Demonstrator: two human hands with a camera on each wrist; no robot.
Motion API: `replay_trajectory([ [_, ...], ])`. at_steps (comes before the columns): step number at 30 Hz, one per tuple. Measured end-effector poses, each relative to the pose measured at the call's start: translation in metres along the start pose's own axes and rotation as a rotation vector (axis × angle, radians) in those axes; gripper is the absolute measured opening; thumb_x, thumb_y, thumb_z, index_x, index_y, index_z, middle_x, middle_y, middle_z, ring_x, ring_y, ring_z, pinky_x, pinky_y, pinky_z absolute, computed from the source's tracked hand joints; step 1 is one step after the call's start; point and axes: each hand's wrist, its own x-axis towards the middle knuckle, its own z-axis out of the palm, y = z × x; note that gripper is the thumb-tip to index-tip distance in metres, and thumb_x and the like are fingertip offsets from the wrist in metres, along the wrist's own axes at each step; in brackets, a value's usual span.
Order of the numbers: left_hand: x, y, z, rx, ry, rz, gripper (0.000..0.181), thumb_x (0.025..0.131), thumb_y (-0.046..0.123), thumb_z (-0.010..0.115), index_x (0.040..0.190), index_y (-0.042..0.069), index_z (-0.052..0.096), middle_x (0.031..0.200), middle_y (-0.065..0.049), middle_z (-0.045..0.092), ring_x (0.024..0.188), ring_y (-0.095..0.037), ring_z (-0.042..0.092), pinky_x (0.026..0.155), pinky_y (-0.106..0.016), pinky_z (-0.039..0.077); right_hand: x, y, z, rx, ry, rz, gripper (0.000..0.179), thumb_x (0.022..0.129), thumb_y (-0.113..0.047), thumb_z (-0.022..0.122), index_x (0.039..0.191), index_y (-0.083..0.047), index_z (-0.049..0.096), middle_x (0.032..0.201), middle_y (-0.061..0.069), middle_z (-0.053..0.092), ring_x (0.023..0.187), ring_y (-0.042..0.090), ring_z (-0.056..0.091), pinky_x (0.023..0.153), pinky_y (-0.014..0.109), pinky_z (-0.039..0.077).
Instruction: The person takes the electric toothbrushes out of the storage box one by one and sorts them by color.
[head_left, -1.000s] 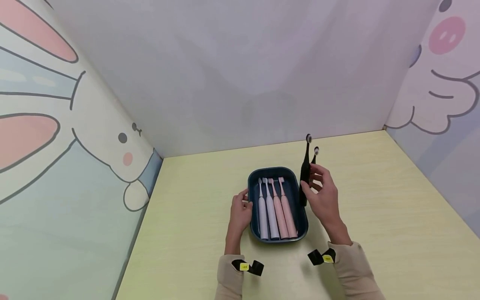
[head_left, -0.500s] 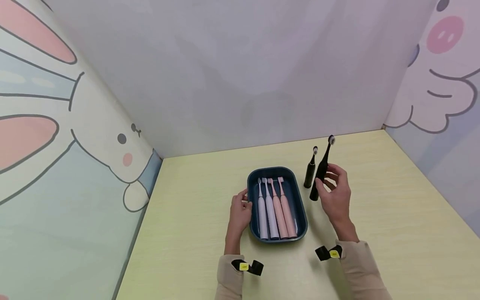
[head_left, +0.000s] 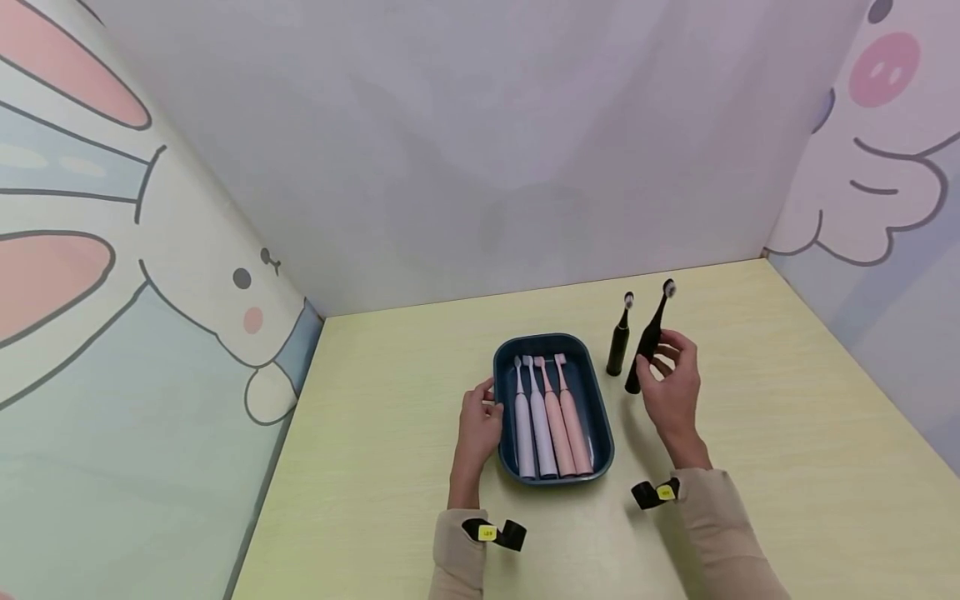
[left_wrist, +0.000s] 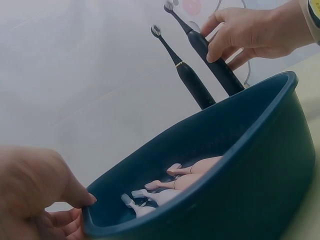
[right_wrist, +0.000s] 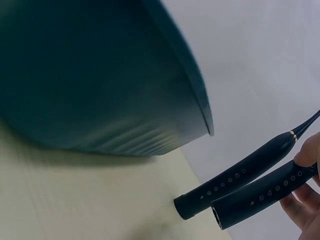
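Observation:
My right hand point(head_left: 673, 390) pinches a black electric toothbrush point(head_left: 649, 340) by its handle, thumb on one side and fingers on the other, brush head up and tilted right. Just left of it, a second black electric toothbrush point(head_left: 618, 348) stands upright on the table. The held one's handle end point(right_wrist: 225, 215) overlaps the standing one in the right wrist view. With thumb and fingers, my left hand point(head_left: 480, 423) holds the left rim of a dark blue bin point(head_left: 597, 429). Inside lie two pale lilac electric toothbrushes point(head_left: 526, 437) and two pink electric toothbrushes point(head_left: 576, 433), side by side, heads pointing away.
The pale yellow table point(head_left: 390, 417) reaches back to a plain light wall point(head_left: 480, 167). Side panels with a cartoon rabbit point(head_left: 202, 292) and a cartoon pig point(head_left: 885, 125) flank it.
My right hand has moved right, away from the bin's edge, then lowered slightly with its toothbrush. The standing toothbrush behind it has come into full view. My left hand stays on the rim.

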Motion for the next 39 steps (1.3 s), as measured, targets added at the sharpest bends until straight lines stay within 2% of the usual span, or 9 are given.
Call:
replay_trajectory([
  [7, 0.001, -0.003, 0.001, 0.008, -0.005, -0.003, 0.044, 0.094, 0.001, 0.051, 0.138, 0.003, 0.047, 0.110, -0.014, 0.050, 0.082, -0.016, 0.051, 0.068, -0.028, 0.046, 0.006, 0.015, 0.004, -0.003, 0.003, 0.000, 0.047, 0.085, 0.005, 0.060, 0.129, 0.002, 0.043, 0.121, 0.014, 0.052, 0.101, 0.003, 0.053, 0.083, 0.012, 0.047],
  [15, 0.001, -0.001, 0.001, 0.008, 0.001, 0.002, 0.044, 0.094, 0.001, 0.051, 0.138, 0.004, 0.048, 0.108, -0.012, 0.050, 0.082, -0.016, 0.052, 0.068, -0.028, 0.047, 0.014, 0.026, 0.006, -0.020, 0.012, 0.008, 0.046, 0.085, 0.004, 0.060, 0.127, 0.004, 0.042, 0.120, 0.009, 0.051, 0.102, 0.003, 0.052, 0.083, 0.011, 0.046],
  [21, 0.001, 0.000, 0.001, 0.004, 0.002, -0.005, 0.044, 0.094, 0.001, 0.051, 0.138, 0.004, 0.048, 0.107, -0.012, 0.050, 0.080, -0.015, 0.050, 0.067, -0.027, 0.046, 0.020, 0.034, 0.007, -0.036, 0.008, 0.021, 0.047, 0.085, 0.005, 0.060, 0.128, 0.006, 0.041, 0.121, 0.011, 0.050, 0.103, 0.006, 0.051, 0.084, 0.010, 0.045],
  [29, 0.001, -0.002, 0.001, -0.004, 0.003, -0.001, 0.044, 0.094, 0.001, 0.051, 0.138, 0.004, 0.048, 0.108, -0.012, 0.050, 0.080, -0.015, 0.051, 0.067, -0.027, 0.046, 0.022, 0.026, 0.008, -0.053, -0.010, 0.039, 0.046, 0.084, 0.010, 0.059, 0.126, 0.010, 0.040, 0.123, 0.021, 0.048, 0.105, 0.017, 0.053, 0.086, 0.014, 0.047],
  [32, 0.001, -0.002, 0.001, -0.003, 0.003, 0.000, 0.044, 0.094, 0.002, 0.051, 0.138, 0.004, 0.048, 0.108, -0.012, 0.050, 0.080, -0.015, 0.050, 0.067, -0.027, 0.046, 0.022, 0.029, 0.008, -0.058, -0.017, 0.041, 0.046, 0.085, 0.009, 0.059, 0.127, 0.009, 0.039, 0.124, 0.021, 0.048, 0.107, 0.020, 0.053, 0.087, 0.014, 0.046],
  [39, 0.001, -0.001, 0.001, -0.003, 0.003, -0.009, 0.044, 0.094, 0.002, 0.051, 0.138, 0.005, 0.048, 0.108, -0.012, 0.050, 0.080, -0.015, 0.050, 0.067, -0.027, 0.046, 0.022, 0.047, 0.010, -0.068, -0.016, 0.020, 0.047, 0.086, 0.004, 0.062, 0.128, 0.005, 0.041, 0.124, 0.014, 0.050, 0.107, 0.012, 0.052, 0.089, 0.017, 0.047],
])
